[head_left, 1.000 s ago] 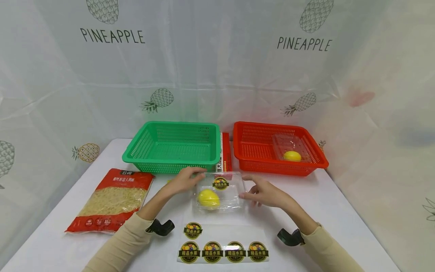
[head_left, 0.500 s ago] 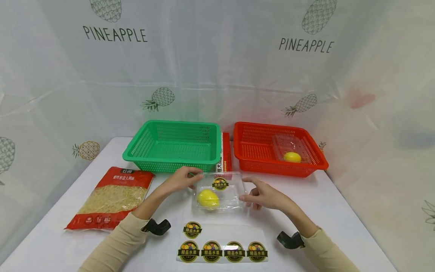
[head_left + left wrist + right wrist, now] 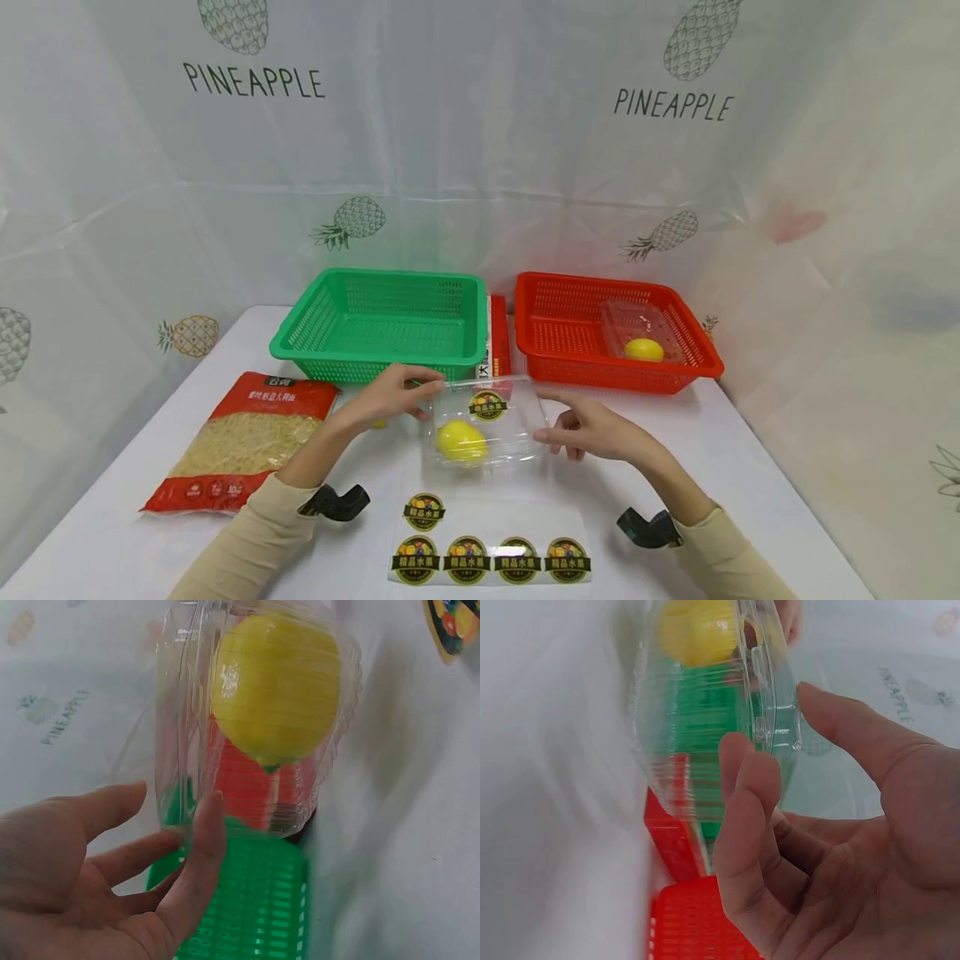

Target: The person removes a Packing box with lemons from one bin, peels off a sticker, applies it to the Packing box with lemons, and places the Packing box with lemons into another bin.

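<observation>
I see the green basket, and in front the clear plastic box, hardly moved, so I guess it's holding time. The left hand and right hand pinch its sides. Inside lies a lemon; on top, a round sticker

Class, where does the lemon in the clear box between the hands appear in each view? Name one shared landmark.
Head: the lemon is just left of centre, below mid-height.
Left wrist: lemon in the upper part, slightly right of centre.
Right wrist: lemon at the top edge, slightly left of centre.
Shared landmark: the clear box around it.
</observation>
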Tool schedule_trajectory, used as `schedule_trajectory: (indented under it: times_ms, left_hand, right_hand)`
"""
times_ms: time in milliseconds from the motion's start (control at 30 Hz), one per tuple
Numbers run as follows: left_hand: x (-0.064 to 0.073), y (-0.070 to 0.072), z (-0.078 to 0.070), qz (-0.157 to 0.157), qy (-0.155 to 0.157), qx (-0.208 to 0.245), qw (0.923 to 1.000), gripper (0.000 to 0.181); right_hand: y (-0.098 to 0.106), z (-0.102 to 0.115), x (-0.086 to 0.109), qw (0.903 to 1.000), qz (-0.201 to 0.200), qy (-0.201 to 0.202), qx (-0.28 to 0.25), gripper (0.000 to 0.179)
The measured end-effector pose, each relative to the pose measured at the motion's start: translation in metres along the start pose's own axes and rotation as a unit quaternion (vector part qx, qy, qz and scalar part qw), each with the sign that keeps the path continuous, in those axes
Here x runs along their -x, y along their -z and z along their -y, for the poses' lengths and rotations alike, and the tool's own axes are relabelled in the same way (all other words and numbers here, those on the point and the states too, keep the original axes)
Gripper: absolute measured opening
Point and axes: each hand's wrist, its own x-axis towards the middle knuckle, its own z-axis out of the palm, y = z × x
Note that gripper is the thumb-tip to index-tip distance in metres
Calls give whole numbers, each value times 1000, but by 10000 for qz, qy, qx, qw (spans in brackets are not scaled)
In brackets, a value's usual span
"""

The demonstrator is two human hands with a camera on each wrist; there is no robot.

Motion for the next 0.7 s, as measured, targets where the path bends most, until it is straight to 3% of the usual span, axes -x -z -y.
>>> schedule_trajectory:
  times_ms: [200,433,700]
  left_hand:
    - [4,8,-10,49,44,259,9996,54]
    - [5,18,-20,106,-2,914,9958,51]
    - [4,28,-29,203,19,1186,9927,54]
  right_hand:
    - [14,8,3,9999,3,117,20,72]
    - [28,18,3,9989,-60,473,-25,68]
    - [39,27,-4,9973,-232,691,22,60]
